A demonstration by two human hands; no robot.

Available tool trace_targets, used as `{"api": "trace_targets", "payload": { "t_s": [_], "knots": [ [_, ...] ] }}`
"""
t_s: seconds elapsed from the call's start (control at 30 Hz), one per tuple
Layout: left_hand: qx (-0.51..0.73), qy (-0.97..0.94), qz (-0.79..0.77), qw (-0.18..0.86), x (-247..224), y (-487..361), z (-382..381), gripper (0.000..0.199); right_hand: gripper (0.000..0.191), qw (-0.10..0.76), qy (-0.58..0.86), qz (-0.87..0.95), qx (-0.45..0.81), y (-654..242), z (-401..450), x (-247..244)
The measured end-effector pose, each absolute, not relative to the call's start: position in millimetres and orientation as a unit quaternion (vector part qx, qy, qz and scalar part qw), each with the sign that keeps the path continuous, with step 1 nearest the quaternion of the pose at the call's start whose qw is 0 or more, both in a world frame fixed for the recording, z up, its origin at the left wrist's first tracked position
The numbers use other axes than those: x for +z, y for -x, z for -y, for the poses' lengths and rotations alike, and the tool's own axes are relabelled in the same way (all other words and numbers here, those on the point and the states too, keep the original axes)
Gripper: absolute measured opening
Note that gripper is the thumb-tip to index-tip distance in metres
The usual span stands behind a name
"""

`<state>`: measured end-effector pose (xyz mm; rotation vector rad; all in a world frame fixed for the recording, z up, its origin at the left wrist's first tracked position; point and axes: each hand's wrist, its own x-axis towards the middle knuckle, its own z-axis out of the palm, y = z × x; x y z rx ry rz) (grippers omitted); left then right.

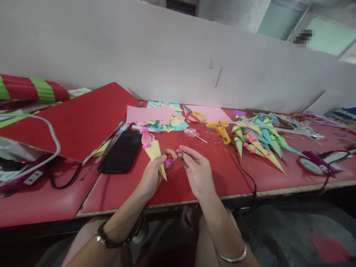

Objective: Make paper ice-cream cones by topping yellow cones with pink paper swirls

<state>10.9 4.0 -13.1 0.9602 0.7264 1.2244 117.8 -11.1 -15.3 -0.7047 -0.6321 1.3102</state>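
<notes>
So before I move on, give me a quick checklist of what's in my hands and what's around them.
1. Yellow paper cone gripped by the left hand: ok, tip pointing down.
2. Something in the right hand: cannot tell; fingertips are close together, but any piece there is too small to identify.
3. Glue gun apart from both hands: ok, on the table beyond your right hand.
4. Gun's nozzle cool: cannot tell.
5. Black cord kept off the table's front edge: not ok, it runs over it.
6. Scissors away from hands: ok, farther back.
</notes>
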Motion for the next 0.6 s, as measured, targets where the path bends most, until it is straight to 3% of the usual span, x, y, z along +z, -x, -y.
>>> {"api": "trace_targets", "payload": {
  "t_s": [0.37, 0.6],
  "knots": [
    [0.551, -0.409, -0.322, 0.653, -12.5, -11.0, -4.5, 0.017, 0.008, 0.699, 0.32, 0.263, 0.583, -118.0, 10.2, -18.0],
    [0.549, -0.398, -0.321, 0.661, -10.4, -11.0, -3.0, 0.016, 0.014, 0.689, 0.319, 0.262, 0.596, -118.5, 10.7, -16.6]
  ]
}}
